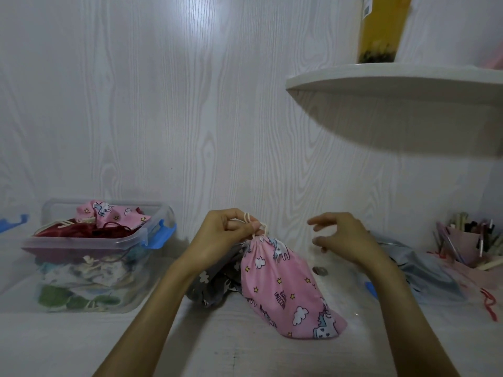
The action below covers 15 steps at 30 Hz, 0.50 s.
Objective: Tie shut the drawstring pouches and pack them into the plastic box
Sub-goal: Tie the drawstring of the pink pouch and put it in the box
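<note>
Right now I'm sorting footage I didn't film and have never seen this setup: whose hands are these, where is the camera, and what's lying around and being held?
There is no machine here: a person wears a wide-angle camera on the head, looking forward and down, so the two arms reaching in from the bottom are their own. The left hand pinches the cream drawstring at the gathered neck of a pink unicorn pouch, which rests on the white table. The right hand hovers beside it, fingers loosely curled, holding nothing. A grey patterned pouch lies partly beneath the pink one. To the left stands a clear plastic box with blue clips, already stuffed with pouches. On the right are grey-blue fabric and a pink holder of pens. Above hangs a white shelf.
</note>
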{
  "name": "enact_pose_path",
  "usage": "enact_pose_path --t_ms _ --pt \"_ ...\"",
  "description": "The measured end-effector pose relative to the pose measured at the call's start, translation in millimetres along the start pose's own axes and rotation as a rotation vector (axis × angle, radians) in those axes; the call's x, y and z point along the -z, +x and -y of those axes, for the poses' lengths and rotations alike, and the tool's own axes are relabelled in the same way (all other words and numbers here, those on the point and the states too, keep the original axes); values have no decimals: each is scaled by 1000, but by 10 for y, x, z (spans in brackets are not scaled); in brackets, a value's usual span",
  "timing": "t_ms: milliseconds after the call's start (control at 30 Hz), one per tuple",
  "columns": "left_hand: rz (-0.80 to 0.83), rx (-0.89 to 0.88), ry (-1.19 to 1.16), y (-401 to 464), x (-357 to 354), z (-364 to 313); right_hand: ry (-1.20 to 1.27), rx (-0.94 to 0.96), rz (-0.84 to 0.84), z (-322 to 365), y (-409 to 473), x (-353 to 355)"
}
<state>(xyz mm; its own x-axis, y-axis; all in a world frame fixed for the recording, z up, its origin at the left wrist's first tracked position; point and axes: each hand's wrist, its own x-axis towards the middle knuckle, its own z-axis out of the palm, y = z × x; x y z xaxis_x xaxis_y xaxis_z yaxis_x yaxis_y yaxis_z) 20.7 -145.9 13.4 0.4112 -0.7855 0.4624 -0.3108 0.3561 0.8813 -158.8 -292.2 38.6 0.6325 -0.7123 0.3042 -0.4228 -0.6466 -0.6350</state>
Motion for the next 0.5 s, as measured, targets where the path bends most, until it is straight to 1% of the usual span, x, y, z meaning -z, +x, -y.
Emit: enact_pose_path --t_ms 33,100,167,233,300,367,500 --pt "12 7 -10 0 -23 13 49 62 21 57 -14 15" --pt "20 11 -21 -1 -48 23 129 131 136 200 -60 19" --pt "22 2 -15 -4 -54 8 115 165 262 311 -93 -51" --pt "13 -12 12 -14 -57 -7 84 175 336 352 -105 -157" --pt "-12 -8 14 -23 -53 -8 97 164 336 347 -103 -237" --pt "-41 1 -3 -25 -49 0 146 143 300 347 -111 -281" --pt "-94 18 -59 -17 -35 -18 312 166 199 334 -81 -275"
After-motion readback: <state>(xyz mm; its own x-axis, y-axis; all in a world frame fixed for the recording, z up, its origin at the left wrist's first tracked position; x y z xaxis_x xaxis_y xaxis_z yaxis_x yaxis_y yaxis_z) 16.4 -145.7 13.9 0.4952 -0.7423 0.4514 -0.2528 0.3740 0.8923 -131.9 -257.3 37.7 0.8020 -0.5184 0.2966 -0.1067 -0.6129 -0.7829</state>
